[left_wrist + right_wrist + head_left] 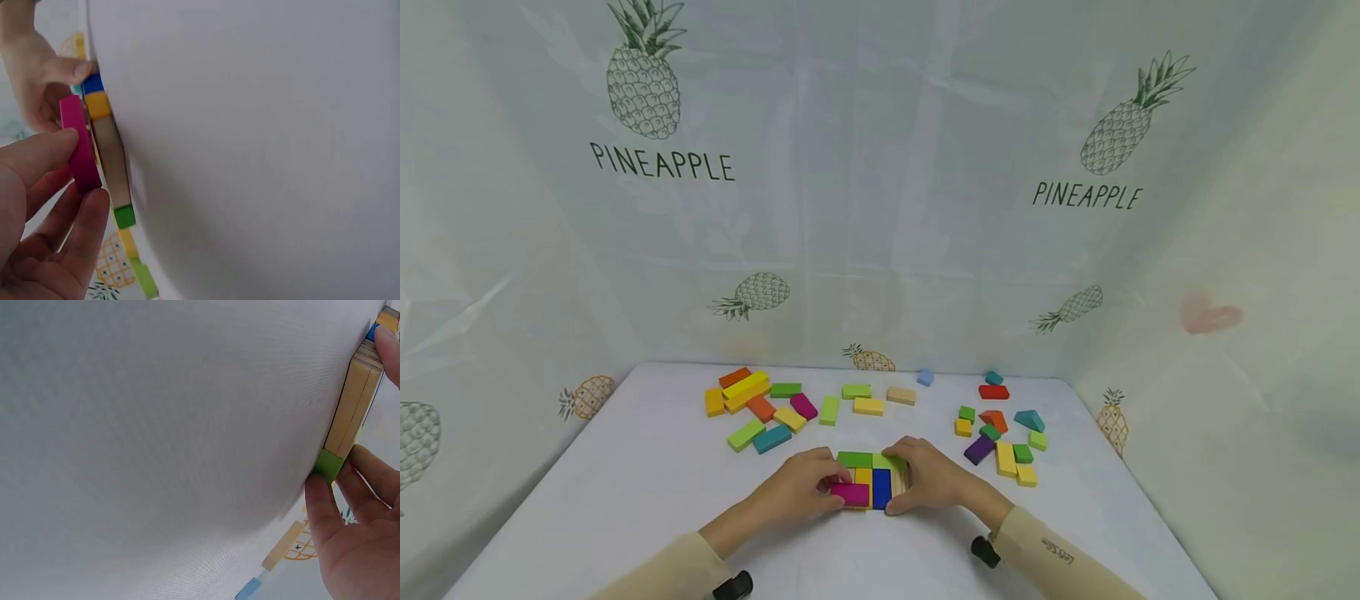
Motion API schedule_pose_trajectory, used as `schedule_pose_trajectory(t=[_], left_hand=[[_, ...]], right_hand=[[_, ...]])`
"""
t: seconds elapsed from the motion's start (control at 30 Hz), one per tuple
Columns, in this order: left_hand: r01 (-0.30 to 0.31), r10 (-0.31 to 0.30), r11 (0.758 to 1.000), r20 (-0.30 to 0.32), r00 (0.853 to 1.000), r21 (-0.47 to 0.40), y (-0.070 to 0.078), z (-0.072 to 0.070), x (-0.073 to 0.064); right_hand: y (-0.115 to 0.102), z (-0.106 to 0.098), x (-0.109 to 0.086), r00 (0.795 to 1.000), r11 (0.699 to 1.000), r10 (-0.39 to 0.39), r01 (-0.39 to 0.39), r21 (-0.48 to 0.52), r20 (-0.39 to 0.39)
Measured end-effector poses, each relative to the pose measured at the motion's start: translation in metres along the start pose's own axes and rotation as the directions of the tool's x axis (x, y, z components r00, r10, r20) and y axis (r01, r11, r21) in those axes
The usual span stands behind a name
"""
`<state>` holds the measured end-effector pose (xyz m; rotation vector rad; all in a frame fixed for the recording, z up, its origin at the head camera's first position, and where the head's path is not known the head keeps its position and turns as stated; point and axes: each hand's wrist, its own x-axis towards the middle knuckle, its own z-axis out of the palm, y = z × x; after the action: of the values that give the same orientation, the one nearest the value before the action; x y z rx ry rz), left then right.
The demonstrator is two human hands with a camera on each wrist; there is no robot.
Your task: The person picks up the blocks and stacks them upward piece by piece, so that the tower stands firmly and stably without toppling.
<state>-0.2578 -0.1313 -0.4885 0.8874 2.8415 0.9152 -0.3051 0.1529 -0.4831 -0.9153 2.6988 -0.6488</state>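
Observation:
A magenta block [850,495] is pinched between the thumb and fingers of my left hand [808,485]. In the left wrist view this magenta block [80,144] is tilted, overlapping a flat cluster of blocks on the table. The cluster has a green block [855,459] and a light green block [883,462] along its far side, with yellow and blue [882,489] blocks nearer. Thin plain wooden pieces [898,481] line its right side. My right hand [928,473] grips that side, thumb by the blue block and fingertips at the light green block [329,464].
At the back left lie several loose blocks, among them a teal block [772,438] and a yellow block [747,387]. More are scattered at the right, including a purple block [979,450] and a red block [994,392]. A pineapple-print curtain [880,208] hangs behind the table.

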Motion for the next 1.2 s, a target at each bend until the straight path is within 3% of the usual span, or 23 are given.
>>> schedule_pose_trajectory(t=[0.43,0.97,1.2], left_hand=[[0.003,-0.003,1.000,0.052,0.999,-0.015,0.022,0.003,-0.012],[0.041,-0.040,0.999,0.056,0.998,-0.001,0.023,0.014,-0.015],[0.058,-0.060,0.997,0.063,0.996,0.044,0.024,0.014,-0.014]], right_hand=[[-0.002,0.000,0.000,1.000,1.000,-0.005,0.005,0.004,-0.003],[-0.003,-0.003,-0.003,1.000,1.000,-0.021,0.021,0.001,-0.005],[-0.005,-0.004,-0.003,1.000,1.000,-0.013,0.013,-0.008,-0.007]])
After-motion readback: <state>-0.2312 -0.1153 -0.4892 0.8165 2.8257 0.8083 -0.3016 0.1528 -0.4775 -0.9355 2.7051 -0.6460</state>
